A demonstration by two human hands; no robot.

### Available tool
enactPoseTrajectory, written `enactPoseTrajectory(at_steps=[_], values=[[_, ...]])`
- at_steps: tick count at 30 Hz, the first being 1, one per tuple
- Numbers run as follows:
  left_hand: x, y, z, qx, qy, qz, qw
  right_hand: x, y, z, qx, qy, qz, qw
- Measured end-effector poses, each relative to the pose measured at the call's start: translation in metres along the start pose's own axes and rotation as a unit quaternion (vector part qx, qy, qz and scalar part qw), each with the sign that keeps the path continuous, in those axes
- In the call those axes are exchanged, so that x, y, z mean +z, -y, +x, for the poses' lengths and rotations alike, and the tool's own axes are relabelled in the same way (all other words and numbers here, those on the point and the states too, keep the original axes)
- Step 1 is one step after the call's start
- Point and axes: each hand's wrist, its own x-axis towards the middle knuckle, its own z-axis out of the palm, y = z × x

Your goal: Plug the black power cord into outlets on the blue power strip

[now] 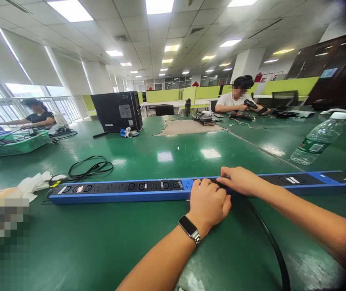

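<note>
A long blue power strip [121, 196] with a black socket face lies across the green table. My left hand [209, 202], with a watch [187, 226] on its wrist, is closed over the strip near its middle, knuckles up. Just right of it, my right hand [241, 181] reaches over the strip with bent fingers on its top. What lies under the fingertips of both hands is hidden. From beneath my right hand a thick black cable [277, 251] curves down towards the near edge of the view.
A coiled black cord [95, 165] lies behind the strip's left end. A plastic bottle [316, 141] leans at the right. Farther off are a black computer case [115, 111], gloves [129, 132] and a green basket [21, 145]. Two people sit at the table's far sides.
</note>
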Motion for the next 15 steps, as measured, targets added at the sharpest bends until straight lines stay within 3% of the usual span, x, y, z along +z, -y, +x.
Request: enactPoseTrajectory(at_steps=[3, 7, 8, 11, 13, 15], values=[[-0.001, -0.003, 0.007, -0.034, -0.009, -0.010, 0.999, 0.000, -0.004, 0.002, 0.008, 0.003, 0.015, 1.000], [0.005, -0.013, 0.026, -0.075, 0.025, -0.001, 0.997, 0.005, -0.029, 0.000, 0.018, 0.033, 0.222, 0.974], [0.007, -0.015, 0.032, -0.077, 0.034, -0.003, 0.996, 0.011, -0.036, -0.002, 0.038, -0.002, 0.275, 0.961], [0.014, -0.019, 0.045, -0.076, 0.056, -0.012, 0.995, 0.035, -0.050, -0.009, 0.109, -0.214, 0.310, 0.920], [0.018, -0.018, 0.050, -0.069, 0.062, -0.015, 0.996, 0.052, -0.049, -0.013, 0.089, -0.271, 0.257, 0.923], [0.021, -0.016, 0.052, -0.059, 0.069, -0.014, 0.996, 0.063, -0.044, -0.015, 0.079, -0.290, 0.188, 0.935]])
